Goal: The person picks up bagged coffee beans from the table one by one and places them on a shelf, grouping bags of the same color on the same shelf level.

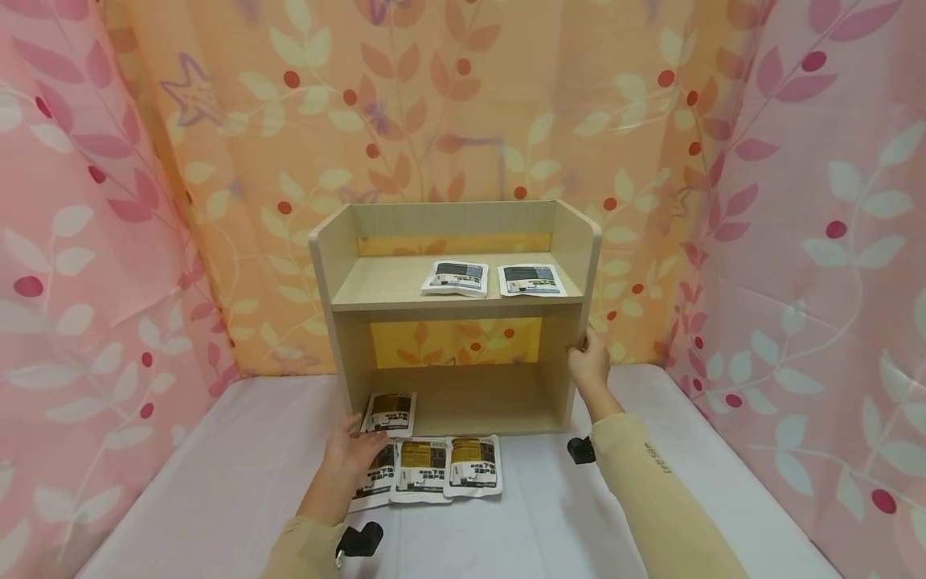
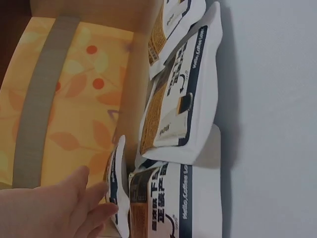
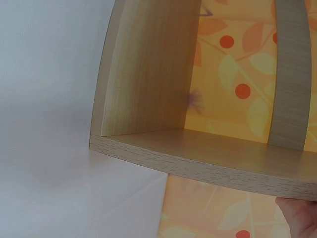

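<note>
head: my left hand [image 1: 352, 450] lies flat on the pouch [image 1: 389, 413] at 9 o'clock of the shelf [image 1: 347, 265] foot, fingers straight, nothing grasped; my right hand [image 1: 589, 362] clasps the shelf's 3 o'clock panel.
left wrist: fingertips [image 2: 101, 191] touch the pouch edge [image 2: 115, 191]; risk: it slips and knocks the pouch row [image 2: 173, 114].
right wrist: only a fingertip [image 3: 299, 215] under the panel [image 3: 208, 161]; weak hold, the shelf could shift.

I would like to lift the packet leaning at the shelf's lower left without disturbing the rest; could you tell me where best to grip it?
Pinch the leaning packet by its raised top edge, coming from the front left where the left hand is. It tilts against the shelf, so that edge is probably free; its lower edge meets the flat packets.
</note>
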### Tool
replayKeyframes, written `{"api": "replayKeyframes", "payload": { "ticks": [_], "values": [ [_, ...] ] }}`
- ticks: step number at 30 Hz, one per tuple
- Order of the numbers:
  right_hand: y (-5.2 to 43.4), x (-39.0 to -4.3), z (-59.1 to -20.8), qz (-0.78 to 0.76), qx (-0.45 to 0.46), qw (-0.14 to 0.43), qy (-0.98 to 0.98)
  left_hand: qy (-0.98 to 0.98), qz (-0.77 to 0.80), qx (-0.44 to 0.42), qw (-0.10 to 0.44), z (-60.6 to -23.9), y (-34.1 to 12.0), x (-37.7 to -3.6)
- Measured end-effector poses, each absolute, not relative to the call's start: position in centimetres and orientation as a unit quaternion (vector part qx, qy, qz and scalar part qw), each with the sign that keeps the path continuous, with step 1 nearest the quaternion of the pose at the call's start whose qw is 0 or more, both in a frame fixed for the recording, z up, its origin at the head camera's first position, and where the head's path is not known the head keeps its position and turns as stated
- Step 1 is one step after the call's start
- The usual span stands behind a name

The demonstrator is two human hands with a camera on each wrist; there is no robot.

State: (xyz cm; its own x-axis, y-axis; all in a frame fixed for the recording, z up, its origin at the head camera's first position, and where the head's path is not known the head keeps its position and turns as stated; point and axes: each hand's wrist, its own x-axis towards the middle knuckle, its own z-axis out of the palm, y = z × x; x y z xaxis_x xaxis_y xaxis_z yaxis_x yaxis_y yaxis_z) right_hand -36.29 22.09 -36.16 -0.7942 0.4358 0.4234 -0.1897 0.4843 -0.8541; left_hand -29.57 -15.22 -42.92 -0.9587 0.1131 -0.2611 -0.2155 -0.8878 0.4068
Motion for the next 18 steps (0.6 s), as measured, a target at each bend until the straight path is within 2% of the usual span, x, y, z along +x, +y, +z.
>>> {"api": "replayKeyframes", "payload": {
  "ticks": [18],
  "values": [
    [22.1, -36.2, -36.2, 0.494, -0.087, 0.318, -0.805, 0.411, 0.904, -0.105, 0.057, -44.8, -18.8, -26.3]
  ]
}}
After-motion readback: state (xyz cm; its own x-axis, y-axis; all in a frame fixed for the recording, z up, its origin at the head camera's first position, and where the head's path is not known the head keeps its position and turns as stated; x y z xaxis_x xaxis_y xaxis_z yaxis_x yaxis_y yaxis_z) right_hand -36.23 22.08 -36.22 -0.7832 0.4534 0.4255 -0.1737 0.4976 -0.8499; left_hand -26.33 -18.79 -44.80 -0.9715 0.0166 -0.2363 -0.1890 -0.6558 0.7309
